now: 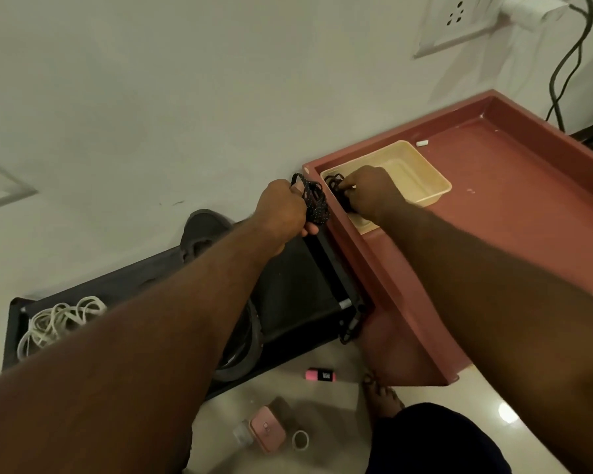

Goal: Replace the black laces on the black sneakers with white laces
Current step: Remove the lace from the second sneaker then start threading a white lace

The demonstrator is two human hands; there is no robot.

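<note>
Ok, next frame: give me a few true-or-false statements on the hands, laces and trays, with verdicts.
1. The left hand grips a black lace bundle. True.
2. The right hand reaches into a blue bowl. False: it reaches into a cream tray, pinching a second black lace.
3. The white laces lie in the cream tray. False: they lie on the black tray on the left.
4. A small pink object lies on the floor. True.

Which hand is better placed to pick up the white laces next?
Left hand, probably: white laces lie on its side; the right hand is in the beige tub. Both grip black laces.
</note>
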